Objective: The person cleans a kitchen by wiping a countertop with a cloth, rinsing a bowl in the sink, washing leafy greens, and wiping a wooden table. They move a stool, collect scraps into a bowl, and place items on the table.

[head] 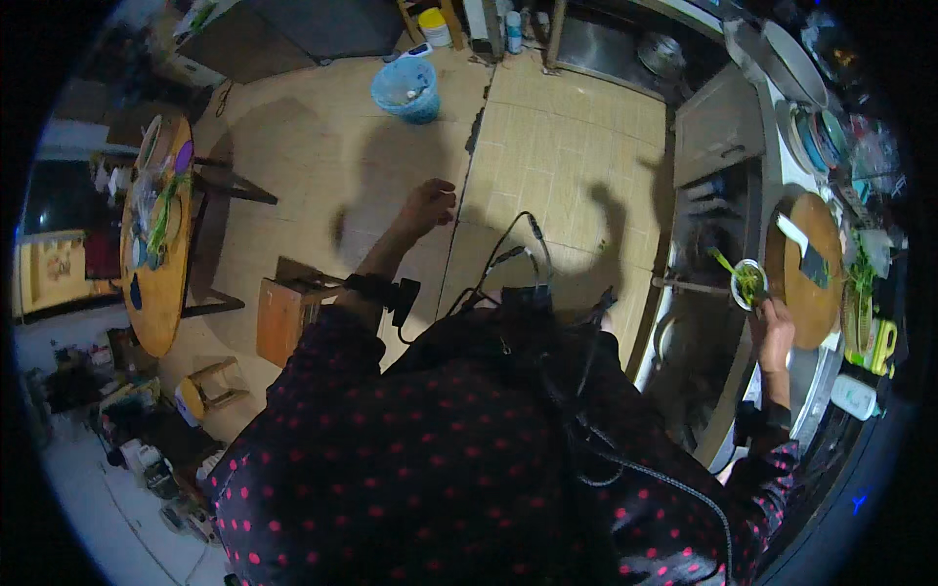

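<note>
At the kitchen counter, my right hand [774, 329] grips a small white bowl [741, 303] by its near rim. Green vegetable pieces [749, 281] fill the bowl, and one stalk sticks out past the far rim. A round wooden cutting board [813, 315] lies just beyond the bowl. On the board rests a cleaver [812, 262] with a white handle, with green bits by its blade. My left hand [431, 204] hangs over the tiled floor, its fingers loosely bent and somewhat apart, with nothing in them.
Stacked plates [802, 139], a large pan [795, 66], leafy greens [861, 275] and a yellow bottle [884, 348] line the counter. A blue bin [407, 91] stands on the floor ahead. To the left are a wooden table [165, 315] and a wooden stool [282, 322].
</note>
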A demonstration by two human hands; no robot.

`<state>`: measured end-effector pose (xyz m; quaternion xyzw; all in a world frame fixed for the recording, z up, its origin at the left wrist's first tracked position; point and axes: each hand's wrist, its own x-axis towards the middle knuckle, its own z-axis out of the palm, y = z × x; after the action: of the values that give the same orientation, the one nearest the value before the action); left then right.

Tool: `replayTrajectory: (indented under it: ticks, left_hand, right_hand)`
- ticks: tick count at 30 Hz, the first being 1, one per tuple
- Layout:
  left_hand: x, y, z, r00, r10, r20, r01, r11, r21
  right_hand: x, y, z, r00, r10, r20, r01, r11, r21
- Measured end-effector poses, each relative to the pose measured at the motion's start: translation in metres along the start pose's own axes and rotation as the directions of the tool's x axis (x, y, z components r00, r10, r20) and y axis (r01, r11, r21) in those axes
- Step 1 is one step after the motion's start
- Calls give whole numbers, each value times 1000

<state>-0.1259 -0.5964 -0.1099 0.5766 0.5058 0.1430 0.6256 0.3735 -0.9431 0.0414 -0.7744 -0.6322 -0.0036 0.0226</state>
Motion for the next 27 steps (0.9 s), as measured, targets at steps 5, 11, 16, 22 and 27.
replayTrajectory:
  ticks: [5,11,16,22,27]
  left_hand:
    - [-6,-6,-64,973,-2,-231,-21,995,-96]
    - [-4,-40,-127,886,-44,-462,-55,979,-198]
    - [-3,-37,-185,747,-84,-659,-102,966,-239]
    - [19,-26,-212,542,-129,-831,-83,975,-205]
    - [48,-51,-223,573,-185,-799,96,983,-159]
  right_hand:
    - [172,-106,37,905,-323,-276,366,923,119]
    - [376,-250,118,697,-542,-469,689,688,227]
    - [524,-362,168,601,-594,-535,793,526,307]
    - [667,-452,223,603,-531,-595,798,381,467]
    - [739,-506,296,766,-441,-469,626,344,700]
